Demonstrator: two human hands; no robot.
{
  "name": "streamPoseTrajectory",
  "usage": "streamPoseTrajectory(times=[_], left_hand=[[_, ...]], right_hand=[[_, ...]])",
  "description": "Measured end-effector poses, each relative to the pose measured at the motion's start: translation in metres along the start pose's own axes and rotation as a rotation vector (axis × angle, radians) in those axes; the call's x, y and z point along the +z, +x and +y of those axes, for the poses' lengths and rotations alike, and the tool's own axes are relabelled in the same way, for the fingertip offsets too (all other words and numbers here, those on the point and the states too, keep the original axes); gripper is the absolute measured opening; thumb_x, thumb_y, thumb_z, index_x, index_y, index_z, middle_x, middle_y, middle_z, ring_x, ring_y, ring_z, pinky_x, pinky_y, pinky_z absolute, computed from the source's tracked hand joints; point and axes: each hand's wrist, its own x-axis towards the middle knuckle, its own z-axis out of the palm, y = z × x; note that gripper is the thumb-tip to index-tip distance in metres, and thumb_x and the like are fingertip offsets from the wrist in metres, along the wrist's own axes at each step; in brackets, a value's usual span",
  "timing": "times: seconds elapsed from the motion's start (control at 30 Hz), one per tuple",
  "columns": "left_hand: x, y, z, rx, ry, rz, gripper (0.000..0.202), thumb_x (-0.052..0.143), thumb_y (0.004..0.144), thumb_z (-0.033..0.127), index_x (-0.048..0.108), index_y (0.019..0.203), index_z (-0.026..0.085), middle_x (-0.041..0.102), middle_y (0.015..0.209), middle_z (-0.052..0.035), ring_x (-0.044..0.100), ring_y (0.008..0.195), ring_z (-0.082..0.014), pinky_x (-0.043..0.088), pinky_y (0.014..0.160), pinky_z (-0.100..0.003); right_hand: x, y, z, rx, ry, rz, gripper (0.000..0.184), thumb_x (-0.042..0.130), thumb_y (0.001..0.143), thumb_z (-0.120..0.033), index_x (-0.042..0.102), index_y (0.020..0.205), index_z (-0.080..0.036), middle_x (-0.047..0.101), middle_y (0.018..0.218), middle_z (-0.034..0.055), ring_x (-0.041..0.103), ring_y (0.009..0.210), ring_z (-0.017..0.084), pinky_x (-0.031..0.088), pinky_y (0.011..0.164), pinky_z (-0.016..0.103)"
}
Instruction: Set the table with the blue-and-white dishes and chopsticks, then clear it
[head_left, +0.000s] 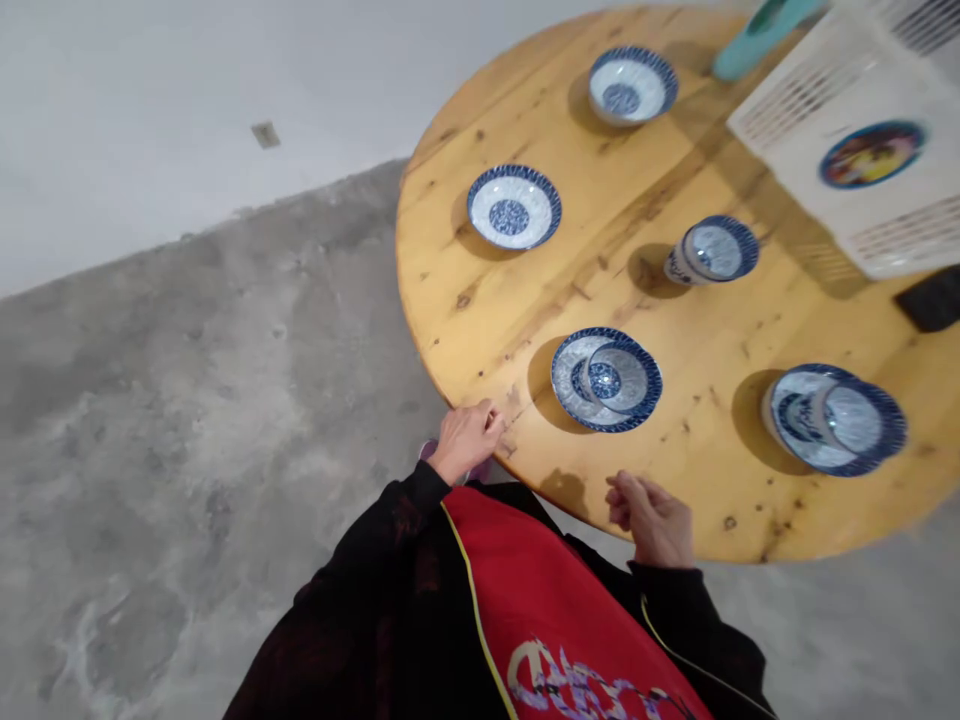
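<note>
My left hand (471, 437) rests at the rim of the round wooden table (525, 330), its fingers curled in with nothing visible in them. Over the table's near edge is my right hand (654, 515), also curled, and I see no object in it. Closest to both hands is a blue-and-white bowl (566, 390) with a smaller clear-looking bowl or cup (626, 375) in it. Farther right, a similar bowl (795, 400) holds a patterned cup (855, 418). Neither hand touches these dishes.
A blue-patterned cup (716, 250) stands mid-table. Two blue-rimmed bowls, one on the left (514, 207) and one at the back (634, 85), sit apart. A white plastic basket (802, 150), a teal object (757, 45) and a dark object (934, 298) lie at the right.
</note>
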Motion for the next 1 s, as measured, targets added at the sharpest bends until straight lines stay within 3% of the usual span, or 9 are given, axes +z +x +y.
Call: streamPoseTrajectory(times=[0.13,0.3,0.57,0.8,1.0], left_hand=[[0.005,-0.014,0.004,0.008,0.015,0.002,0.025,0.047,0.098,0.03,0.069,0.093,0.022,0.073,0.082,-0.0023,0.065,0.076,-0.0183,0.036,0.066,-0.025],[0.01,-0.041,0.016,-0.002,-0.023,0.051,0.026,0.045,0.097,0.029,0.067,0.086,0.023,0.071,0.075,0.0001,0.064,0.071,-0.0165,0.037,0.068,-0.025],[0.025,-0.071,0.024,-0.036,-0.02,0.093,0.026,0.046,0.096,0.029,0.065,0.079,0.023,0.069,0.07,0.0013,0.063,0.066,-0.015,0.038,0.066,-0.024],[0.038,-0.096,0.025,-0.056,-0.012,0.067,0.023,0.047,0.096,0.028,0.066,0.084,0.023,0.069,0.071,0.0023,0.064,0.068,-0.014,0.041,0.066,-0.023],[0.027,-0.094,0.017,-0.04,-0.074,0.041,0.023,0.046,0.096,0.027,0.065,0.082,0.022,0.068,0.069,0.0029,0.064,0.066,-0.0123,0.042,0.065,-0.021]], right_hand=[[0.026,-0.02,0.012,-0.032,-0.012,-0.188,0.051,0.066,0.073,-0.068,0.066,0.072,-0.017,0.058,0.055,0.0003,0.046,0.041,0.011,0.034,0.039,0.025],[0.041,-0.024,0.002,-0.198,-0.09,-0.442,0.044,0.055,0.078,-0.062,0.059,0.065,-0.021,0.057,0.055,-0.0001,0.048,0.045,0.012,0.039,0.046,0.027],[0.029,-0.014,0.009,-0.273,-0.052,-0.433,0.041,0.051,0.079,-0.06,0.054,0.061,-0.023,0.055,0.053,-0.0012,0.051,0.045,0.014,0.041,0.05,0.029],[0.041,-0.023,0.02,-0.368,-0.097,-0.544,0.037,0.046,0.082,-0.053,0.053,0.06,-0.024,0.057,0.051,-0.0003,0.05,0.046,0.015,0.039,0.052,0.029],[0.057,-0.029,0.017,-0.407,-0.124,-0.574,0.036,0.047,0.083,-0.049,0.054,0.06,-0.024,0.054,0.048,-0.0005,0.05,0.052,0.016,0.038,0.055,0.028]])
